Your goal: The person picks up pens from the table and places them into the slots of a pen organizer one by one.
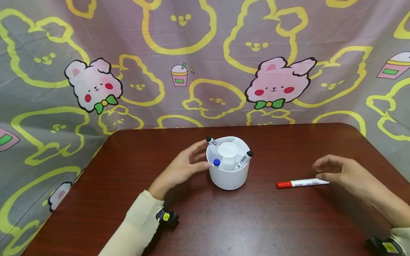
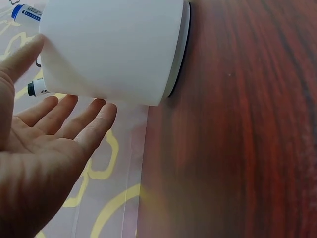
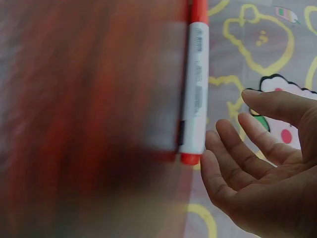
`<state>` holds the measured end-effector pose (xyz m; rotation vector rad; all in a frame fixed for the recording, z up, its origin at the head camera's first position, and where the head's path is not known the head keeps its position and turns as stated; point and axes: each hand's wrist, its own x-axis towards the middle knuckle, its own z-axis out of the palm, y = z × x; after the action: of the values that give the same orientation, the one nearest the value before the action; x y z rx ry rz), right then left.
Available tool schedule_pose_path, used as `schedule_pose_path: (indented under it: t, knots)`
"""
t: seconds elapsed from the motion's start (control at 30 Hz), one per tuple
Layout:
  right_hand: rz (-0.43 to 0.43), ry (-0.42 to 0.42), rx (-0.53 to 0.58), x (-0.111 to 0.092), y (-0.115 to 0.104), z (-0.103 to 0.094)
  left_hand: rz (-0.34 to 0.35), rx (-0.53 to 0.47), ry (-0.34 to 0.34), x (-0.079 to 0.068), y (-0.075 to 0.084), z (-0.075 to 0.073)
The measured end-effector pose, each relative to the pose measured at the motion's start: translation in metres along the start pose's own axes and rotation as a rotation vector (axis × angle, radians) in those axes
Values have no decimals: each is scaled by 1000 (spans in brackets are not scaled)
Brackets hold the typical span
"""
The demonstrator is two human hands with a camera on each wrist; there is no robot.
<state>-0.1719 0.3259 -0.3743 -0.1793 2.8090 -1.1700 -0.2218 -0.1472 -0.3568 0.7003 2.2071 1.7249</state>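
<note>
A round white pen holder [image 1: 228, 179] with several compartments stands upright mid-table. Two black-capped markers [image 1: 244, 160] and a blue-ended marker [image 1: 216, 162] stick out of it. At its left side is my left hand [image 1: 180, 167], thumb at the rim and fingertips along the wall, as the left wrist view [image 2: 54, 134] also has it. To the right lies a white marker with a red cap [image 1: 302, 183], cap pointing left. My right hand [image 1: 347, 174] hovers by its tail end, fingers loosely bent with nothing between them; the right wrist view shows the fingertips close beside the marker [image 3: 197, 84].
The dark reddish-brown wooden table [image 1: 134, 170] reaches back to a cartoon-printed curtain [image 1: 205, 64]. That cloth also hangs along the left and right sides. A wrist camera [image 1: 169, 217] is strapped over the left sleeve, another [image 1: 382, 246] over the right.
</note>
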Motion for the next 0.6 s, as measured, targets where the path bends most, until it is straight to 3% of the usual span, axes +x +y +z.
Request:
schedule_pose_path:
  t: [0.27, 0.6]
  knots:
    - [-2, -11, -27, -1, 9, 4, -5, -83, -35, 2, -2, 4]
    - [-31, -35, -52, 3, 19, 7, 22, -96, -31, 7, -4, 9]
